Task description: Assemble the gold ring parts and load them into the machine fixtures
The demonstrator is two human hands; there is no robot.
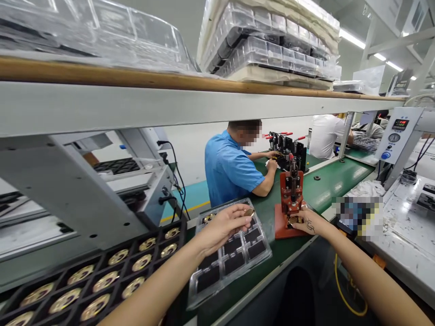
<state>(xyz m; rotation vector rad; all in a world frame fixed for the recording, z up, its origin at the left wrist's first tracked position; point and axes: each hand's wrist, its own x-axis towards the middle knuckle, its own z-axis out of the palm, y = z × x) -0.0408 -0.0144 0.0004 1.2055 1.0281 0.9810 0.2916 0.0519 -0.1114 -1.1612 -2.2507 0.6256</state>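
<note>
My left hand (pixel 222 226) pinches a small round gold-coloured metal disc (pixel 250 212) between thumb and fingertips. It is above a clear plastic tray (pixel 234 278) with dark-lined compartments, where a gold ring-shaped part (pixel 208 218) lies at the far left. My right hand (pixel 306 221) is at the lower part of a red hand-clamp press (pixel 291 185), fingers closed in at its base. Something gold-coloured (pixel 292 221) shows by those fingertips, but the fingers partly hide it. The press stands upright on a red base plate (pixel 279 224).
A black divided tray (pixel 98 260) of gold ring parts lies at lower left. Across the green bench (pixel 343 175) a person in a blue shirt (pixel 226 167) works near black clamp presses (pixel 288 151). Overhead runs a shelf (pixel 170 102); a control box (pixel 396 136) stands right.
</note>
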